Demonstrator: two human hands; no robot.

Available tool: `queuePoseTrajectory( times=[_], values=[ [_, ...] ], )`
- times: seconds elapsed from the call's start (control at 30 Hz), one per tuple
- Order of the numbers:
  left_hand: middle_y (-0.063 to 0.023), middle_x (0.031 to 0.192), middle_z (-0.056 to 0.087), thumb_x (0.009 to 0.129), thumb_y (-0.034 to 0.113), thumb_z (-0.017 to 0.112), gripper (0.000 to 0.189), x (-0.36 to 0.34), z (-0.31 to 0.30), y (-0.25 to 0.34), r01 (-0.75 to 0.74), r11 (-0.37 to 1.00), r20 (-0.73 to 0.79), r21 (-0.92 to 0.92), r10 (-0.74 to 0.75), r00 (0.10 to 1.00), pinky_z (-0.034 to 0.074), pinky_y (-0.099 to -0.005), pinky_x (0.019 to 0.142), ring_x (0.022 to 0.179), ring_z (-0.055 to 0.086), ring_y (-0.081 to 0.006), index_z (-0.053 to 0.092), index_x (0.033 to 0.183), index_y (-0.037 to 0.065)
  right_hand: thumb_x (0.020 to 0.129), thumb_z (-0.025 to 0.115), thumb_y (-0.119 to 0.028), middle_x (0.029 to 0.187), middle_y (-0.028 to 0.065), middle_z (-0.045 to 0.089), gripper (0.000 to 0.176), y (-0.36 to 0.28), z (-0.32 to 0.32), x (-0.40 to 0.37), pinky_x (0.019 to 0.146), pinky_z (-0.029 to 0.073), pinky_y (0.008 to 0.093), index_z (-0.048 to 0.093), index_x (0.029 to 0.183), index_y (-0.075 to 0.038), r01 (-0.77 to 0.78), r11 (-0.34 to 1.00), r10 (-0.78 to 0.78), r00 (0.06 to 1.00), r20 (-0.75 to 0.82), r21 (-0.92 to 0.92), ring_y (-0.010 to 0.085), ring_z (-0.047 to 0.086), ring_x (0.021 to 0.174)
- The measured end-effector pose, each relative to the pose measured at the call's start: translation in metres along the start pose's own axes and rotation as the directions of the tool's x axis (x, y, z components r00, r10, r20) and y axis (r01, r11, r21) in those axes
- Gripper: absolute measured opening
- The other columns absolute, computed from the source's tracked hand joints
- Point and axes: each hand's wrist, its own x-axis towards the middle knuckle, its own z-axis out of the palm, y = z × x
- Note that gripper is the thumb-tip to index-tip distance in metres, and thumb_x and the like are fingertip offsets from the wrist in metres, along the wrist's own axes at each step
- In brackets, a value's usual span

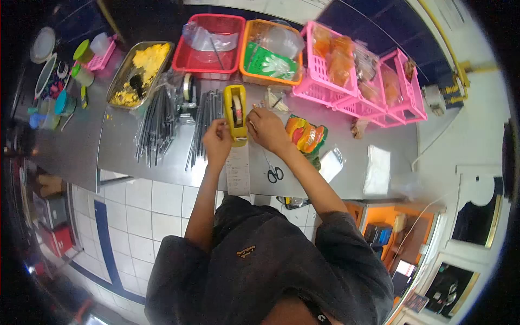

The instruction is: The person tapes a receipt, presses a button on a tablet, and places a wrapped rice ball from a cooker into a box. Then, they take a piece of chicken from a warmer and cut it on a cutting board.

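A yellow tape dispenser [236, 132] holding a tape roll stands upright to the view on the metal table, between my two hands. My left hand [218, 142] is closed at its lower left side, with fingertips pinched; what they hold is too small to name. On the right side of the dispenser, my right hand [265, 128] has its fingers curled together, and its contents are hidden. A printed paper receipt [238, 173] hangs down below the dispenser toward the table edge. Black-handled scissors [275, 174] lie to the right of the paper.
Black wrapped straws [154, 127] lie left. Behind stand a metal tray [115, 86] of yellow food, a red basket [184, 67], an orange basket [271, 80] and pink baskets [319, 86]. A colourful packet [307, 135] and white plastic bags [377, 170] lie right.
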Motion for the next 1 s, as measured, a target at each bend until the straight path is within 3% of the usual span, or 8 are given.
queuePoseTrajectory(
  times=[0.2, 0.33, 0.43, 0.57, 0.6, 0.67, 0.8, 1.0],
  values=[
    [-0.0062, 0.092, 0.065, 0.091, 0.004, 0.055, 0.021, -0.017, -0.004, -0.005, -0.092, 0.996, -0.011, -0.015, 0.092, 0.996, 0.048, -0.0282, 0.076, 0.083, 0.059, -0.0151, 0.064, 0.110, 0.001, 0.080, 0.069, -0.007, 0.086, 0.0128, 0.064, 0.012, -0.015, -0.072, -0.135, 0.072, 0.053, 0.0425, 0.063, 0.091, -0.004, -0.359, 0.928, 0.373, 0.893, -0.250, 0.103, 0.0330, 0.064, 0.082],
    [-0.0175, 0.107, 0.067, 0.097, 0.017, 0.059, 0.031, 0.016, 0.003, -0.065, -0.304, 0.940, 0.113, 0.157, 0.289, 0.951, 0.051, -0.0373, 0.090, 0.098, 0.064, -0.0254, 0.058, 0.120, -0.005, 0.081, 0.068, -0.005, 0.090, 0.0135, 0.067, 0.010, -0.011, -0.129, -0.279, 0.072, 0.053, 0.0388, 0.065, 0.090, -0.004, -0.689, 0.711, 0.634, 0.544, -0.550, 0.139, 0.0311, 0.066, 0.084],
    [-0.0210, 0.111, 0.067, 0.097, 0.019, 0.057, 0.036, 0.046, 0.031, -0.067, -0.249, 0.961, 0.305, 0.123, 0.202, 0.931, 0.054, -0.0395, 0.089, 0.101, 0.066, -0.0299, 0.056, 0.122, -0.007, 0.082, 0.066, -0.006, 0.089, 0.0161, 0.067, 0.009, -0.013, -0.165, -0.383, 0.073, 0.054, 0.0395, 0.066, 0.091, -0.003, -0.870, 0.451, 0.714, 0.217, -0.665, 0.200, 0.0322, 0.067, 0.080],
    [-0.0094, 0.085, 0.068, 0.096, 0.020, 0.058, 0.021, 0.059, 0.010, -0.026, -0.123, 0.989, 0.462, 0.081, 0.073, 0.884, 0.052, -0.0329, 0.067, 0.074, 0.064, -0.0202, 0.065, 0.098, 0.001, 0.088, 0.068, -0.007, 0.089, 0.0135, 0.070, 0.010, -0.028, -0.191, -0.431, 0.072, 0.054, 0.0343, 0.068, 0.096, -0.002, -0.867, 0.379, 0.692, 0.032, -0.721, 0.325, 0.0243, 0.069, 0.078],
    [-0.0059, 0.081, 0.065, 0.095, 0.021, 0.059, 0.019, 0.052, 0.014, -0.002, -0.165, 0.936, 0.361, 0.310, 0.045, 0.932, 0.047, -0.0284, 0.062, 0.067, 0.058, -0.0150, 0.065, 0.095, 0.003, 0.089, 0.067, -0.007, 0.088, 0.0125, 0.070, 0.011, -0.024, -0.190, -0.419, 0.073, 0.055, 0.0334, 0.067, 0.098, -0.001, -0.863, 0.459, 0.630, 0.149, -0.762, 0.211, 0.0210, 0.069, 0.078],
    [-0.0030, 0.074, 0.064, 0.092, 0.028, 0.066, 0.026, 0.070, 0.011, -0.009, -0.045, 0.997, 0.336, 0.068, 0.020, 0.942, 0.045, -0.0286, 0.057, 0.062, 0.056, -0.0118, 0.066, 0.087, 0.003, 0.089, 0.066, -0.006, 0.086, 0.0113, 0.071, 0.012, 0.001, -0.155, -0.398, 0.072, 0.055, 0.0320, 0.067, 0.099, 0.000, -0.720, 0.546, 0.742, 0.179, -0.646, 0.428, 0.0180, 0.069, 0.076],
    [0.0004, 0.061, 0.059, 0.092, 0.039, 0.068, 0.037, 0.076, 0.009, 0.036, 0.284, 0.951, 0.384, 0.120, -0.308, 0.870, 0.036, -0.0233, 0.046, 0.053, 0.054, -0.0077, 0.062, 0.070, 0.010, 0.089, 0.067, -0.007, 0.087, 0.0127, 0.070, 0.014, -0.004, -0.113, -0.279, 0.071, 0.055, 0.0321, 0.066, 0.101, -0.001, -0.561, 0.665, 0.745, 0.535, -0.398, 0.492, 0.0205, 0.070, 0.077],
    [0.0010, 0.062, 0.059, 0.094, 0.039, 0.065, 0.039, 0.102, 0.009, 0.019, 0.223, 0.970, 0.483, 0.096, -0.241, 0.842, 0.036, -0.0238, 0.046, 0.051, 0.053, -0.0073, 0.062, 0.069, 0.009, 0.085, 0.069, -0.011, 0.086, 0.0145, 0.069, 0.013, -0.026, -0.020, -0.101, 0.067, 0.053, 0.0370, 0.069, 0.094, -0.002, -0.398, 0.754, 0.577, 0.782, -0.237, 0.522, 0.0277, 0.068, 0.073]
  ],
)
